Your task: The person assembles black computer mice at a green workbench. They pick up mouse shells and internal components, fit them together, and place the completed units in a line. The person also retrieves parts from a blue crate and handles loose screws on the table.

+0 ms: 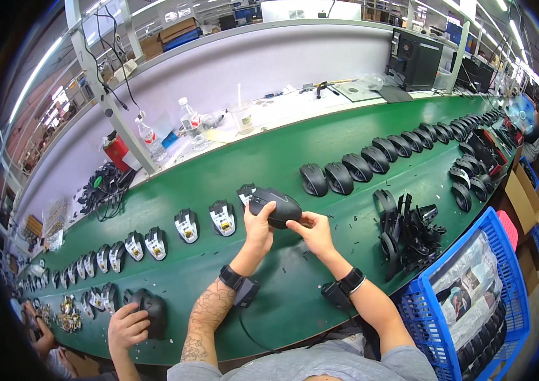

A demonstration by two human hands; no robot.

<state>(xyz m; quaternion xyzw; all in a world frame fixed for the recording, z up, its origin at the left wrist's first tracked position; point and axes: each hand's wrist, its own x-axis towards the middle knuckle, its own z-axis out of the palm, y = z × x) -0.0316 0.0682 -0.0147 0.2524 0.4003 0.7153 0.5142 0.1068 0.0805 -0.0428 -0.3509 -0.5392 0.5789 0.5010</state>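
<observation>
Between my hands, above the green bench, is a black computer mouse (pixel 279 206). My left hand (pixel 260 230) is closed on its left end, with the thumb on the near side. At the right end my right hand (pixel 315 235) grips the lower edge with thumb and fingers. Just behind the held mouse, an uncovered mouse base (pixel 244 192) is partly hidden. Left of it stands another open mouse base (pixel 222 219) with pale and yellow parts inside, in a row of several. Covered black mice (pixel 358 167) line the bench to the right.
A co-worker's hand (pixel 128 327) rests on a black mouse (pixel 151 311) at lower left. Loose black shells (pixel 406 232) are heaped right of my hands. A blue crate (pixel 431 330) stands at lower right. Bottles (pixel 191 120) and a computer tower (pixel 414 60) stand along the back.
</observation>
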